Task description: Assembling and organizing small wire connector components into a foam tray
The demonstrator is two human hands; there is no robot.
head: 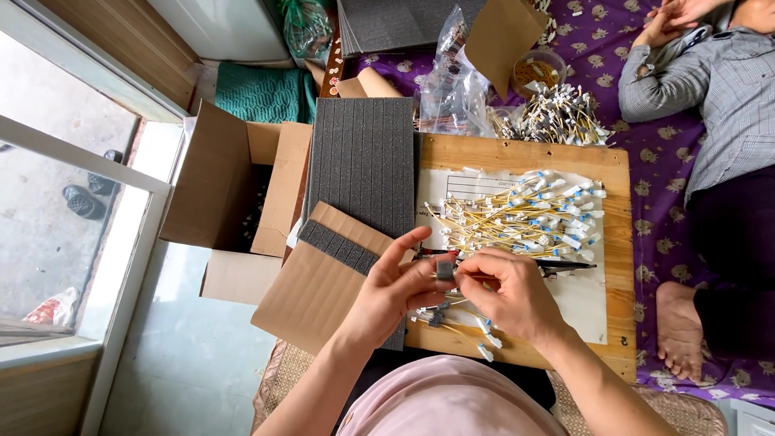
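Grey foam makes up the small block point(445, 270) pinched between the thumb and fingertips of the left hand point(393, 292), held just above the near edge of the wooden board point(615, 242). The right hand point(510, 295) meets it from the other side, its fingers closed on a thin yellow wire point(470, 276) whose end touches the block. Both hands are curled tight around these two small pieces, close together over the board.

Under the hands a few more yellow wires with white ends point(482, 333) lie loose on the board, one with a small grey block point(436, 319) on it. Just beyond the hands, a dark slim tool point(565, 265) lies across the board, and behind it a large heap of yellow wires with white and blue tips point(525, 214) rests on a white printed sheet point(585, 303).

To the left of the board a ribbed grey foam sheet point(363, 165) lies flat, with a smaller strip of the same foam point(339, 246) sandwiched between brown cardboard pieces point(311, 295). Farther left stands an open cardboard box point(222, 190).

Beyond the board, a clear plastic bag point(452, 89), another pile of wires point(557, 113) and a small round bowl point(537, 71) lie on a purple patterned cloth point(650, 173). A second person in a grey checked shirt point(726, 97) lies at the right, a bare foot point(678, 327) near the board.
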